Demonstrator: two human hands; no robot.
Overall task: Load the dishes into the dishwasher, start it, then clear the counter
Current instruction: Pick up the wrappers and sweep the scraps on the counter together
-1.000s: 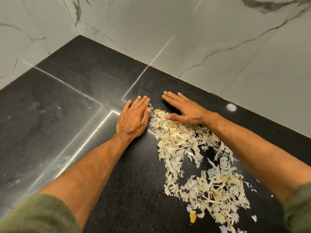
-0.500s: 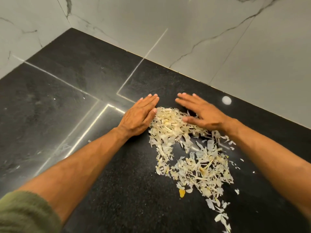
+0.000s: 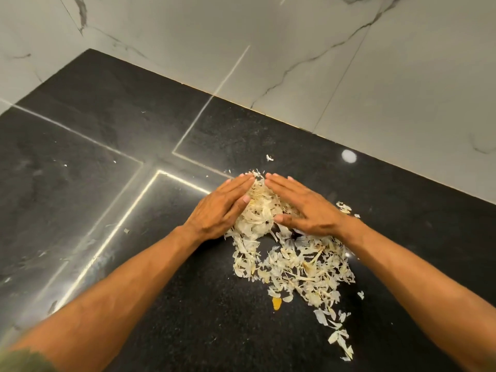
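Pale, papery vegetable peels (image 3: 295,267) lie scattered on the black stone counter (image 3: 188,318). My left hand (image 3: 220,208) and my right hand (image 3: 306,208) press in from either side of a heap of peels (image 3: 259,210), fingers straight and together, fingertips almost touching at the far end. The heap is squeezed between both palms. A looser trail of peels runs toward the lower right. One small yellow scrap (image 3: 276,303) lies apart near the front.
White marble wall tiles (image 3: 295,63) rise behind the counter and at the left corner. Bright light strips reflect on the counter at the left (image 3: 128,218). A few stray flakes (image 3: 269,157) lie beyond the hands.
My hands were apart at the far end of the peels; they have closed toward each other and bunched the peels into a heap between them.
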